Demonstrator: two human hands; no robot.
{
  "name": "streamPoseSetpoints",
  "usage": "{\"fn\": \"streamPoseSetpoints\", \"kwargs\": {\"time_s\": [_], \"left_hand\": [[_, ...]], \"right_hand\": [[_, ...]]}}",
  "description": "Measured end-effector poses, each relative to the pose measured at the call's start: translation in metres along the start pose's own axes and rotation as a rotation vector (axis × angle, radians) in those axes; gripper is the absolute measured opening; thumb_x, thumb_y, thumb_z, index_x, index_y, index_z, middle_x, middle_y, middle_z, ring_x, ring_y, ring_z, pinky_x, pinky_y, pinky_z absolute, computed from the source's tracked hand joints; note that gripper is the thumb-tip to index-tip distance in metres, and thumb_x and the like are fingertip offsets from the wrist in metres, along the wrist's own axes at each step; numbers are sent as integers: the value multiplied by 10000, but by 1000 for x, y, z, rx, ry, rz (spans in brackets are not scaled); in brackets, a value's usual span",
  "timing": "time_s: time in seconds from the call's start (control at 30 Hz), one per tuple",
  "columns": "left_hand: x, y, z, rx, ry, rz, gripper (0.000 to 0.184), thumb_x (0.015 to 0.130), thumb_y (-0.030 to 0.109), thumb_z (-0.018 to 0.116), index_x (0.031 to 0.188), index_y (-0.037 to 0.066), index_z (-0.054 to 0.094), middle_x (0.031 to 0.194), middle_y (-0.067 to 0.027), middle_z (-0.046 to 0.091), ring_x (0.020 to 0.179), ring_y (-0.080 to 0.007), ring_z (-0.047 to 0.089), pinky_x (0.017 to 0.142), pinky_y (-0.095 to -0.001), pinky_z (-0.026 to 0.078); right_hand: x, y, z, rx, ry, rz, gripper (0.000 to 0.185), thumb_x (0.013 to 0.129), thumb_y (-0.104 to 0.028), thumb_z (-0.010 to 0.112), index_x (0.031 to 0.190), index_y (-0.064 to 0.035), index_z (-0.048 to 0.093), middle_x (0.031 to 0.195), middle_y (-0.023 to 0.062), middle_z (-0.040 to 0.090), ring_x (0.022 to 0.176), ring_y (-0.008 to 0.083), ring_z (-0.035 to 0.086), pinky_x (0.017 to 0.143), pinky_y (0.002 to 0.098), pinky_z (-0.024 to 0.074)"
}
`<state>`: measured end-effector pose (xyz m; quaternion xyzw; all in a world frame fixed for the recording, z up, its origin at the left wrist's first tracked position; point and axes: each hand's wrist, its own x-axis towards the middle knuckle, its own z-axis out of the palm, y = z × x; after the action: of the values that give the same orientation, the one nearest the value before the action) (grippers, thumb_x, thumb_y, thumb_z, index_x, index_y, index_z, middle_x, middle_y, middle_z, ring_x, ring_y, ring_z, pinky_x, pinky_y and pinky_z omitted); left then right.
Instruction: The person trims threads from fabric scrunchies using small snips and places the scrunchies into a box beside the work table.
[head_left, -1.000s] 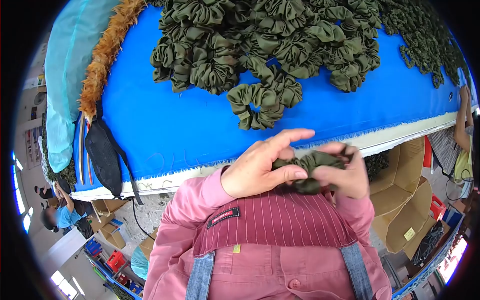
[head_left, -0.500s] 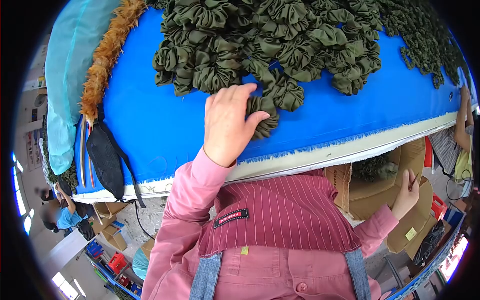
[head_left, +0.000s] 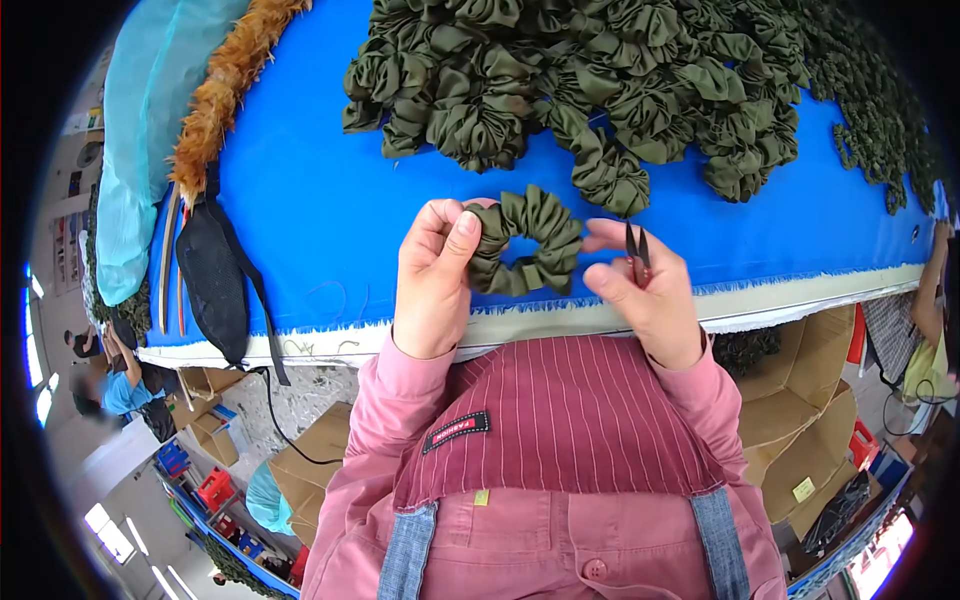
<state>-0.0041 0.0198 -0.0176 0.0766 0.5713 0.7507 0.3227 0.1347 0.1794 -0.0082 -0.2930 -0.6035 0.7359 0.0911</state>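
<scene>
A green scrunchie is held up over the table's front edge, its left side pinched between the thumb and fingers of my left hand. My right hand is at the scrunchie's right side, closed around small dark-bladed scissors whose tips point up and away from me. A large pile of green scrunchies lies just beyond both hands on the blue table surface.
An orange feather duster, a black pouch and teal fabric lie at the left. Cardboard boxes stand below the table at the right. Other people are at both far sides.
My left hand has lifted a scrunchie off the table and drawn it closer to me. My right hand has come up from beside the cardboard box to the scrunchie, with the scissors in it.
</scene>
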Motion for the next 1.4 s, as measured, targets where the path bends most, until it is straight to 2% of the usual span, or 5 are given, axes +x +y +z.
{"fn": "streamPoseSetpoints", "kwargs": {"time_s": [0.33, 0.5, 0.63, 0.97, 1.4], "left_hand": [[-5, 0, 29, -454, -179, -116, 209, 922, 77, 522, 1124, 50, 477, 1135, -126, 578, 1040, -196, 575, 882, -283, 450], [3, 30, 52, -185, -231, -32, 193, 925, 50, 526, 1116, 51, 497, 1021, -100, 599, 955, -156, 561, 834, -220, 411], [13, 37, 53, 578, -527, 198, 259, 912, 51, 542, 1166, 34, 491, 1059, -99, 582, 936, -144, 553, 835, -226, 408], [6, 12, 62, -356, -111, -42, 269, 880, 68, 601, 1131, -2, 536, 1004, -79, 594, 889, -102, 526, 807, -206, 410], [7, 23, 54, 204, -316, -27, 182, 909, 64, 561, 1085, 17, 560, 980, -71, 596, 739, -108, 560, 697, -199, 440]], "right_hand": [[3, -19, 9, 256, 98, -86, 437, 722, -27, 745, 1118, 13, 564, 698, 23, 599, 557, 45, 417, 508, 173, 353], [5, -41, -6, 24, -58, -117, 436, 727, -3, 724, 1128, 17, 553, 729, 43, 618, 591, 58, 469, 529, 170, 376], [3, -44, -10, -294, -145, -125, 394, 727, 18, 704, 1099, 15, 574, 832, 70, 652, 641, 70, 521, 573, 170, 412], [-6, -35, 2, 182, 39, -109, 341, 710, 40, 693, 1042, 20, 616, 900, 60, 657, 716, 88, 569, 646, 192, 458], [-7, -36, -10, 12, 35, -231, 238, 759, 43, 651, 994, 16, 628, 805, 38, 636, 672, 79, 527, 618, 184, 425]]}}
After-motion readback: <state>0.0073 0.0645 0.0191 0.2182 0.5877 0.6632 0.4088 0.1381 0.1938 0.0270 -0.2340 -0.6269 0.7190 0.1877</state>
